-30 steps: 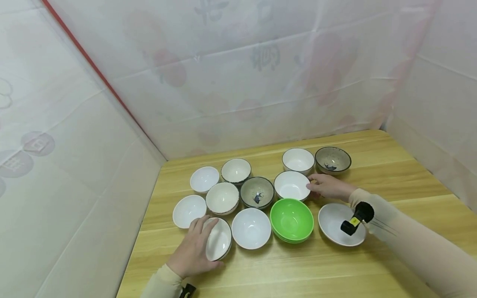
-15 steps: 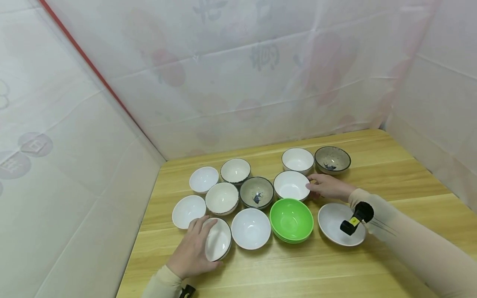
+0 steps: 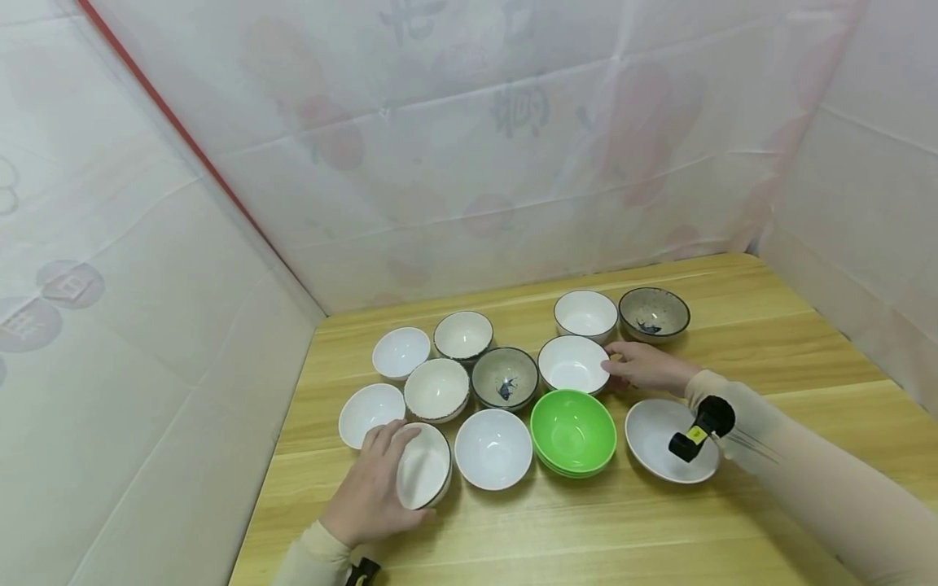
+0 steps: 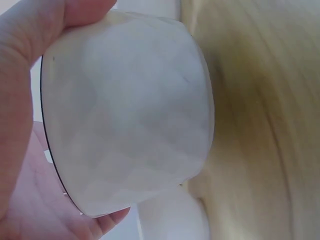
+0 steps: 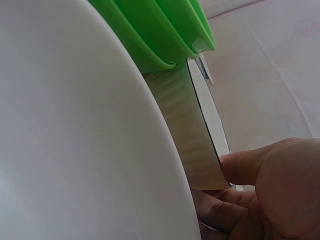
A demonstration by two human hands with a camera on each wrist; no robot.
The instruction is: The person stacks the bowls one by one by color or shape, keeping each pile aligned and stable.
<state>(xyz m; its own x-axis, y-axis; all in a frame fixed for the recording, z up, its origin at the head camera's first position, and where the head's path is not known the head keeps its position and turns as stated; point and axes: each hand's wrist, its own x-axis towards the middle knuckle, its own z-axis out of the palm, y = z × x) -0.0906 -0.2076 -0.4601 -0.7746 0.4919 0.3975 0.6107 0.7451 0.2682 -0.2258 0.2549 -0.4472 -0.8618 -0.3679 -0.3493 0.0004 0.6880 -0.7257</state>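
My left hand [image 3: 371, 494] grips a white bowl with a dark rim [image 3: 425, 468] at the front left, thumb on the near side and fingers over the far left rim. The left wrist view shows this bowl's faceted side [image 4: 130, 110] close up; whether its base touches the table I cannot tell. My right hand [image 3: 648, 366] holds the right edge of another dark-rimmed white bowl [image 3: 573, 364], thumb and fingers at its side in the right wrist view. That bowl stands behind a stack of green bowls [image 3: 574, 433]. A white plate [image 3: 663, 443] lies beneath my right wrist.
Between the hands stand a plain white bowl [image 3: 494, 450], a grey bowl with a blue pattern [image 3: 506, 378] and a cream bowl [image 3: 437, 391]. More white bowls [image 3: 372, 413] line the left. Another grey bowl [image 3: 655, 314] is at the back right. Cloth walls [image 3: 513, 163] enclose the wooden table [image 3: 557, 537].
My left hand and its bowl have shifted slightly away from me and to the left. The right hand has stayed in place on its bowl.
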